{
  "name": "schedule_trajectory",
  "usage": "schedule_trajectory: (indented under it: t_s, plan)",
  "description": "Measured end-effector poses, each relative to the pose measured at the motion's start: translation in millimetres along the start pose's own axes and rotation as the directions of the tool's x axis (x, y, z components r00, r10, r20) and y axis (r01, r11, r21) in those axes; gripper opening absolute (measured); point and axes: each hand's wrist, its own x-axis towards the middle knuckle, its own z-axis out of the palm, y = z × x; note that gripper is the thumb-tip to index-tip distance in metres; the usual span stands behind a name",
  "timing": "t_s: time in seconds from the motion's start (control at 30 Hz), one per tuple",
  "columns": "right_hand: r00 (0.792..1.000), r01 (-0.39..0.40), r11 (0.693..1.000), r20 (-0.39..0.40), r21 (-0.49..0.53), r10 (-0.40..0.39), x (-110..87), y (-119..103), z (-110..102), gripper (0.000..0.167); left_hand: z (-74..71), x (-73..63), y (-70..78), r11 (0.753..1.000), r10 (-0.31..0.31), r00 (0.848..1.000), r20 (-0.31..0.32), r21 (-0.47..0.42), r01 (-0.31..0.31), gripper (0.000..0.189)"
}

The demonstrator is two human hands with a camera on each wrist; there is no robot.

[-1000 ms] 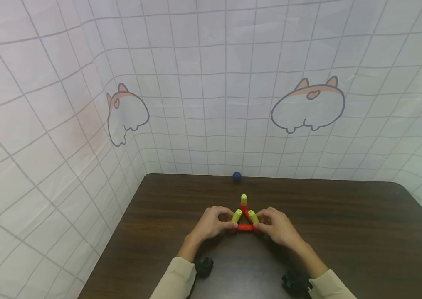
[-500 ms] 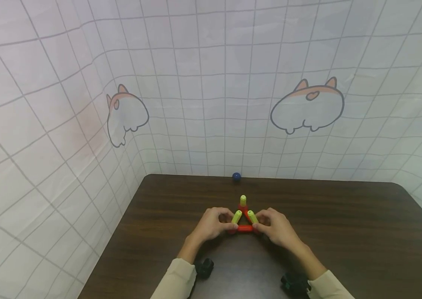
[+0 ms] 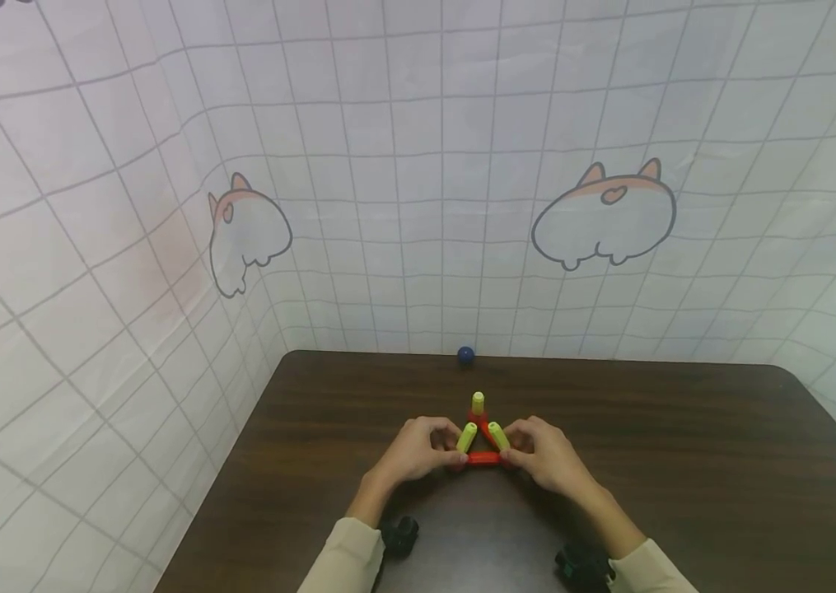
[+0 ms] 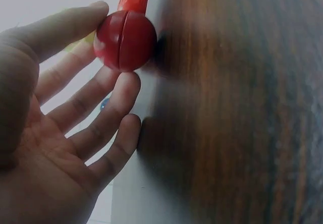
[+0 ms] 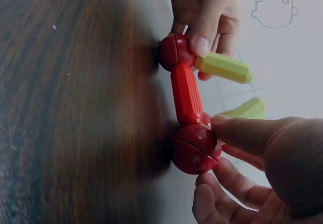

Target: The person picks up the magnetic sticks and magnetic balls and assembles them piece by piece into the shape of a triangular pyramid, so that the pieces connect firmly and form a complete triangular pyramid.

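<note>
A triangle of red rods joined by red balls lies on the dark table in the head view. Yellow-green rods rise from its corners: one at the left, one at the right and one at the back. My left hand pinches the left red ball between thumb and fingers. At the opposite corner, the right hand holds the other near red ball, its thumb close to the base of the yellow-green rod. Both front rods lean inward.
A small blue ball sits at the table's back edge, behind the triangle. Black wrist devices show below the left and right forearms. A white gridded curtain hangs behind and beside the brown wooden table.
The head view has tilted slightly, so everything sits a little lower in it. Both hands keep their hold on the red balls, and the triangle looks the same.
</note>
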Motion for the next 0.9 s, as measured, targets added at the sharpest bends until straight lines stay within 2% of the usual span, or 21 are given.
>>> schedule_trajectory:
  t_s: [0.13, 0.33, 0.5, 0.63, 0.73, 0.83, 0.9]
  plan:
    - [0.999, -0.028, 0.999, -0.018, 0.025, 0.028, 0.0, 1, -1, 0.02, 0.6, -0.2, -1.0, 1.0, 0.0, 1.0, 0.018, -0.006, 0.0, 0.019]
    - [0.995, -0.084, 0.996, -0.042, 0.035, 0.086, -0.2, 0, -2, 0.018, 7.6, 0.2, 1.6, 1.0, -0.01, 1.0, -0.001, 0.007, 0.01, 0.019]
    - [0.997, -0.065, 0.997, -0.039, 0.044, 0.067, -1.8, -5, -2, 0.009, 14.9, -0.1, 9.0, 0.999, -0.023, 0.999, -0.03, 0.023, 0.023, 0.022]
    - [0.999, -0.022, 0.993, 0.031, 0.113, 0.019, -2.4, -9, -1, 0.013, 19.8, 0.8, 14.1, 0.998, -0.034, 0.998, -0.048, 0.045, 0.036, 0.024]
    - [0.995, 0.0, 0.989, 0.097, 0.151, -0.015, -2.4, -10, 1, 0.019, 21.5, 0.9, 17.2, 0.999, -0.022, 1.0, -0.014, 0.033, 0.022, 0.021]
    - [0.99, 0.015, 0.99, 0.136, 0.14, -0.034, -2.0, -10, 3, 0.021, 20.5, 0.4, 18.8, 1.0, 0.008, 0.999, 0.053, 0.012, -0.009, 0.017]
    - [0.988, 0.023, 0.992, 0.147, 0.124, -0.041, -1.8, -9, 3, 0.021, 18.3, -0.4, 18.6, 1.0, 0.025, 0.997, 0.073, 0.004, -0.026, 0.014]
